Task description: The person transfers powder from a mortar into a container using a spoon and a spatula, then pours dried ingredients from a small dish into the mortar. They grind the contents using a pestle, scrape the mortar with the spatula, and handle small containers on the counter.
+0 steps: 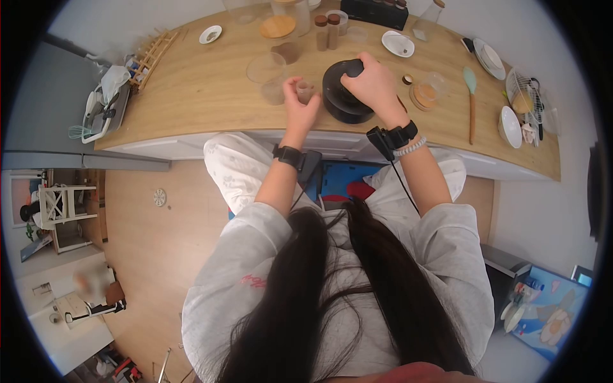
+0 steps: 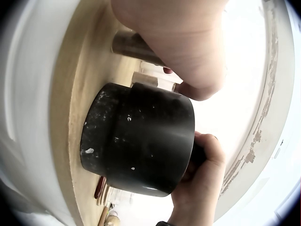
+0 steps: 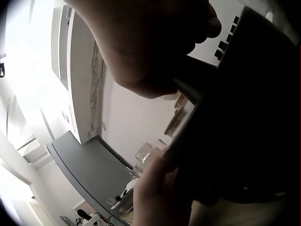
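Note:
A round black appliance [image 1: 345, 105] stands near the counter's front edge, with pale specks on its side in the left wrist view. My right hand [image 1: 377, 89] grips the handle on its top, thumb and fingers curled round it. Just left of the appliance, my left hand [image 1: 301, 112] holds a small clear cup [image 1: 305, 91] between thumb and fingers. In the left wrist view, the right hand [image 2: 200, 183] is beyond the black body [image 2: 146, 141]. The right wrist view shows the appliance [image 3: 235, 122] very dark, with the left hand [image 3: 162, 193] beside it.
Clear containers [image 1: 273, 92] stand left of the left hand. Behind are spice jars [image 1: 321, 35], a wooden-lidded jar [image 1: 278, 26] and a white dish [image 1: 398, 44]. To the right lie a wooden-lidded glass jar [image 1: 423, 96], a green spatula [image 1: 471, 96] and a white bowl [image 1: 510, 126].

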`<state>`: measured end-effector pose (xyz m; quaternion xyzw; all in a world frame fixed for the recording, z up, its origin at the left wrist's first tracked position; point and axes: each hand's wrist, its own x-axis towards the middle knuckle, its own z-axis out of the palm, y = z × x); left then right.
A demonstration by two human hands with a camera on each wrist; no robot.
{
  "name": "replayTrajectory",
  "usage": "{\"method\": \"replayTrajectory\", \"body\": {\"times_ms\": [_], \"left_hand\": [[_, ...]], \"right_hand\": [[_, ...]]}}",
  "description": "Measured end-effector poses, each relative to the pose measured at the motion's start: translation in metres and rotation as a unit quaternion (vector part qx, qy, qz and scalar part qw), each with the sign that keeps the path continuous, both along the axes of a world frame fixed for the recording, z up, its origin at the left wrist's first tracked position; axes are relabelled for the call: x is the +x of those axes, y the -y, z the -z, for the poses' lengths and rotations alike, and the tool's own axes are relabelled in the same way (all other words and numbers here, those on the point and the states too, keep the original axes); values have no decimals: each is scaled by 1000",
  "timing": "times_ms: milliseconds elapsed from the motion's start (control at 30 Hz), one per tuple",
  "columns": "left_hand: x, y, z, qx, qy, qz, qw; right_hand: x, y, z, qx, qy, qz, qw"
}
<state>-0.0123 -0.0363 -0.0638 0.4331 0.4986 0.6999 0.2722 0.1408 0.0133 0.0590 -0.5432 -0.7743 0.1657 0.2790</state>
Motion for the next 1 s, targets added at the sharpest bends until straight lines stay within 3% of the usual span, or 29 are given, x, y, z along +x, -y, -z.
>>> {"method": "replayTrajectory", "body": {"times_ms": [267,467,567,733,1000], "left_hand": [[-3,1,0,57,-25,29,998],[-8,-8,-12,-16,-96,-15,995],[-8,-18,-19,-52,-62,-11,997],[-9,-48,-16,-10,7,47,999],[-9,-62,-15,-8,0,44,999]], "right_hand": [[-3,-1,7,21,-9,19,1000],[0,2,14,52,-66,11,996],[2,7,12,64,-76,13,995],[4,7,11,26,-81,21,996],[6,7,13,24,-77,16,997]]}}
